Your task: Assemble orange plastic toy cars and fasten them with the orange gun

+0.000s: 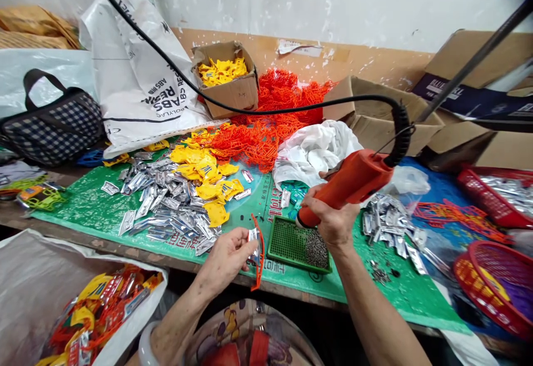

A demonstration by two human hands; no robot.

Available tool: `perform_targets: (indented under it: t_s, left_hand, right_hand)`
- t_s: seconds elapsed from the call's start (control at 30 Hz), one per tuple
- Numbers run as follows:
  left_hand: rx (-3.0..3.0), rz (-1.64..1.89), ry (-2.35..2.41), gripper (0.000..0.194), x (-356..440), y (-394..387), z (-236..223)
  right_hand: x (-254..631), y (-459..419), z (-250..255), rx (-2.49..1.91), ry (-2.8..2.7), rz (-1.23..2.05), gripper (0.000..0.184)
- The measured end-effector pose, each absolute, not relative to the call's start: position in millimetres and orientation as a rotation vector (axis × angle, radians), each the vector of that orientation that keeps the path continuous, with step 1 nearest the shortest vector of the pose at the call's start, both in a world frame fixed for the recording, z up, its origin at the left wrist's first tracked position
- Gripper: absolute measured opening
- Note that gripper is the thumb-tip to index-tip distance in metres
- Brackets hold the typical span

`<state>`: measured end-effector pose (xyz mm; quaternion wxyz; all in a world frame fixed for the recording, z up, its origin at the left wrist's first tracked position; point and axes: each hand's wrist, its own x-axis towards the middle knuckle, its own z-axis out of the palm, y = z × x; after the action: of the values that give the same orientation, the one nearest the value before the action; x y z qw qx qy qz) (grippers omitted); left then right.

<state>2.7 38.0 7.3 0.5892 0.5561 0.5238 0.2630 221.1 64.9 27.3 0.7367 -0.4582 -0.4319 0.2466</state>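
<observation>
My left hand [229, 255] pinches a small silver plastic part [253, 238] together with a thin orange plastic frame [261, 255] at the table's front edge. My right hand [331, 216] is wrapped round an orange-red electric screwdriver [353, 183], whose black cable rises from its rear. The driver's nose points down and left over a green plastic tray [287, 244]; its tip is hard to make out. Small metal screws [317, 248] are heaped at the tray's right end. Silver parts [166, 205] and yellow plastic parts [204, 169] lie piled to the left of my hands.
Tangled orange frames [266, 127] are heaped at the back, beside a cardboard box [233, 96] of yellow parts. An open white sack [154, 299] with assembled pieces stands front left. More silver parts [387, 219] and red baskets [491, 282] are on the right. The cable [266, 113] crosses overhead.
</observation>
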Motion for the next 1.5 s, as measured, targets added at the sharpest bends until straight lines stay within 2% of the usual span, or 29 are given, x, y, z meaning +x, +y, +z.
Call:
perform_targets:
  t_s: [0.1,0.4,0.6,0.77,0.93,1.13,1.5]
  left_hand:
    - [1.352,0.553,1.235,0.025,3,44,15]
    - [1.379,0.515,1.168,0.029,6,53,13]
    - [1.432,0.514,1.142,0.024,8,51,20]
    - [1.381,0.575,1.054,0.027,9,50,16]
    - [1.44,0.568,1.091,0.028,6,51,10]
    - [1.466,0.561,1.099,0.026,9,51,12]
    - [1.393,0.572,1.079,0.025,13,51,2]
  right_hand:
    - [219,64,29,-1.011,-0.945,0.555,0.018]
    - [222,65,34,-1.031,-0.934,0.551,0.016]
    - [210,48,73,-0.879,-0.886,0.67,0.034]
    - [190,30,93,-0.801,-0.963,0.741,0.032]
    - [202,44,71,-0.941,-0.973,0.604,0.013]
    - [224,64,40,-1.025,-0.915,0.562,0.013]
    - [220,66,31,-1.069,-0.954,0.514,0.014]
